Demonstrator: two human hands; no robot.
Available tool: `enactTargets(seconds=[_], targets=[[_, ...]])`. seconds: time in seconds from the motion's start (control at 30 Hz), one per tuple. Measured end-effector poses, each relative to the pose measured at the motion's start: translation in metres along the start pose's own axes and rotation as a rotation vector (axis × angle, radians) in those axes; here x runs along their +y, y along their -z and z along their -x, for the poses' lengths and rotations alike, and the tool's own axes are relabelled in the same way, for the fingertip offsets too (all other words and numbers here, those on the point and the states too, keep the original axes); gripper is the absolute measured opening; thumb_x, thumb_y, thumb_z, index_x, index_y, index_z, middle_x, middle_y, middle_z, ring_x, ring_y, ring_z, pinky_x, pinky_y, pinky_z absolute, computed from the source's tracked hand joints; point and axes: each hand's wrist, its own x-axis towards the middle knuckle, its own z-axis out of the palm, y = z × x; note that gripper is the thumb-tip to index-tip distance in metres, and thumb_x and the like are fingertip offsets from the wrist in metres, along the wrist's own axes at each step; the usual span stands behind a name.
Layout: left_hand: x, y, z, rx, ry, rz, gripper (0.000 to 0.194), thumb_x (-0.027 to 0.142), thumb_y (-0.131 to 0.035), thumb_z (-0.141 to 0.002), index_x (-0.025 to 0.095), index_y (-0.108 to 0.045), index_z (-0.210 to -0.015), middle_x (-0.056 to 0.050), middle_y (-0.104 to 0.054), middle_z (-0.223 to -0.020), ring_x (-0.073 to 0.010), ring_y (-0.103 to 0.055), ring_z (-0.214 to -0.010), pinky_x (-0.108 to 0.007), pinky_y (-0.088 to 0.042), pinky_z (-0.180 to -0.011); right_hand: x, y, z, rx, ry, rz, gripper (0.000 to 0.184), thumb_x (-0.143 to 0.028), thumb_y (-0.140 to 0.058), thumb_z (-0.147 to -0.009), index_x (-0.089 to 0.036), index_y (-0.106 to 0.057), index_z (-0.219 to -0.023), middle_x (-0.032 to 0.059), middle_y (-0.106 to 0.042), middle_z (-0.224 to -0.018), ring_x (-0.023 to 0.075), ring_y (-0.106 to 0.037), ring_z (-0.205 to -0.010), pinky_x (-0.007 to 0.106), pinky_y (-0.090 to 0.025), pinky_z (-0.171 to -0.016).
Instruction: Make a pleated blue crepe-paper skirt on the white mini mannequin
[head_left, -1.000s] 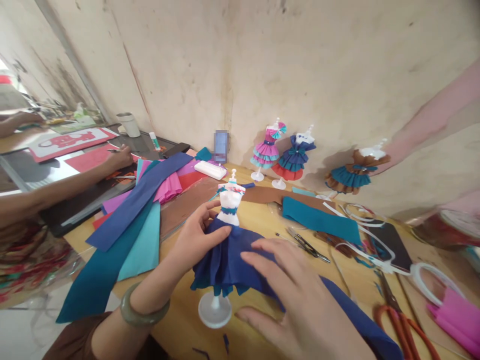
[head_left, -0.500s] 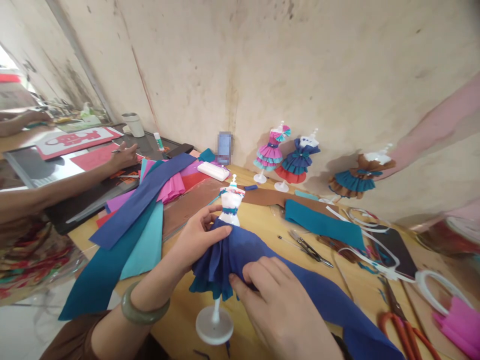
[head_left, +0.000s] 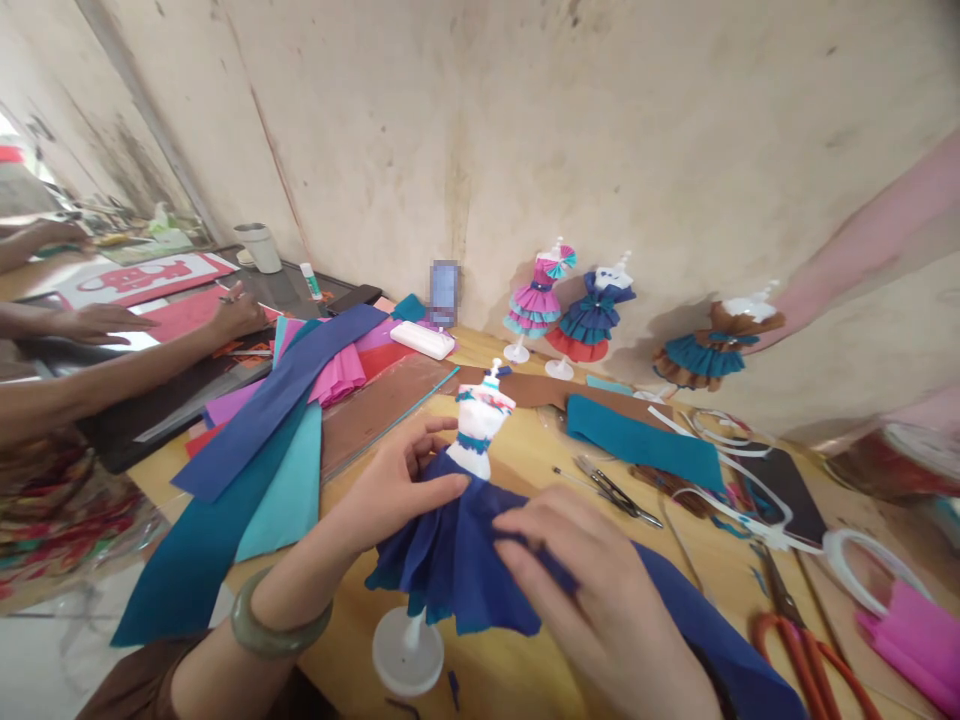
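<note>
A small white dress form [head_left: 480, 420] on a round base [head_left: 409, 652] leans slightly to the right in front of me. My left hand [head_left: 409, 480] is closed at its waist, the thumb pressing the top of a pleated blue crepe paper skirt [head_left: 450, 550] against it. Teal paper peeks out below the blue layer. To the right, my right hand [head_left: 577, 580] pinches the blue crepe strip between thumb and forefinger. The strip's loose end [head_left: 697, 610] runs under that hand toward the table's lower right.
Three dressed forms [head_left: 589, 310] stand by the wall. Orange-handled scissors [head_left: 802, 640], thread snips [head_left: 619, 492] and a teal strip [head_left: 641, 440] lie right. Crepe sheets [head_left: 262, 420] are piled left, beside another person's hands [head_left: 240, 310]. A person's arm [head_left: 862, 250] reaches in at right.
My right hand has moved up and right with the blue strip, spreading the skirt wider. The dress form's top has tilted right. At left, another of the neighbouring person's hands has come into view.
</note>
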Motion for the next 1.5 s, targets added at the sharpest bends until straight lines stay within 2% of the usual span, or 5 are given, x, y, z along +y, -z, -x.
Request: enactTargets(seconds=[0.23,0.6,1.13,1.33,1.5], targets=[[-0.003,-0.001,0.004,-0.137,-0.069,-0.131,0.062,0.033,-0.077,-0.08,0.022,-0.052,-0.135,-0.009,-0.07,-0.108,-0.0271,-0.066,-0.108,-0.039,-0.05,-0.094,0.022,-0.015,-0.004,-0.055,-0.422,-0.277,0.024,-0.036,-0.069,-0.086,-0.022,-0.064,-0.104,0.0061,-0.074,-0.104,0.0228,-0.069,-0.1,0.038,-0.054,-0.091],[-0.011,-0.006,0.012,0.049,-0.105,-0.386,0.072,0.04,-0.084,-0.073,0.023,-0.053,-0.135,-0.014,-0.063,-0.135,-0.0339,-0.054,-0.131,-0.051,-0.037,-0.114,0.021,-0.023,-0.004,0.047,-0.478,-0.216,0.021,-0.031,-0.063,-0.084,-0.019,-0.067,-0.1,0.0061,-0.074,-0.088,0.0212,-0.071,-0.082,0.035,-0.057,-0.078],[-0.015,-0.007,0.006,-0.083,-0.018,-0.101,0.069,0.033,-0.087,-0.069,0.02,-0.058,-0.13,-0.012,-0.073,-0.12,-0.0304,-0.066,-0.116,-0.044,-0.049,-0.102,0.025,-0.004,-0.003,-0.132,-0.49,-0.42,0.027,-0.032,-0.068,-0.086,-0.027,-0.078,-0.111,0.0039,-0.081,-0.101,0.0255,-0.076,-0.096,0.042,-0.059,-0.091],[-0.014,-0.004,0.005,-0.08,-0.035,-0.093,0.067,0.033,-0.087,-0.069,0.024,-0.059,-0.129,-0.009,-0.073,-0.121,-0.0285,-0.067,-0.112,-0.042,-0.051,-0.098,0.033,-0.002,-0.001,-0.121,-0.618,-0.452,0.065,-0.036,-0.071,-0.082,-0.023,-0.054,-0.144,0.0047,-0.081,-0.098,0.0236,-0.076,-0.09,0.04,-0.061,-0.083],[-0.015,-0.003,0.005,-0.061,-0.039,-0.129,0.068,0.035,-0.086,-0.069,0.021,-0.058,-0.129,-0.009,-0.075,-0.107,-0.026,-0.068,-0.1,-0.038,-0.052,-0.088,0.031,0.0,-0.001,-0.214,-0.551,-0.396,0.018,-0.036,-0.069,-0.085,-0.022,-0.075,-0.094,0.0013,-0.077,-0.082,0.0188,-0.073,-0.078,0.029,-0.058,-0.072]])
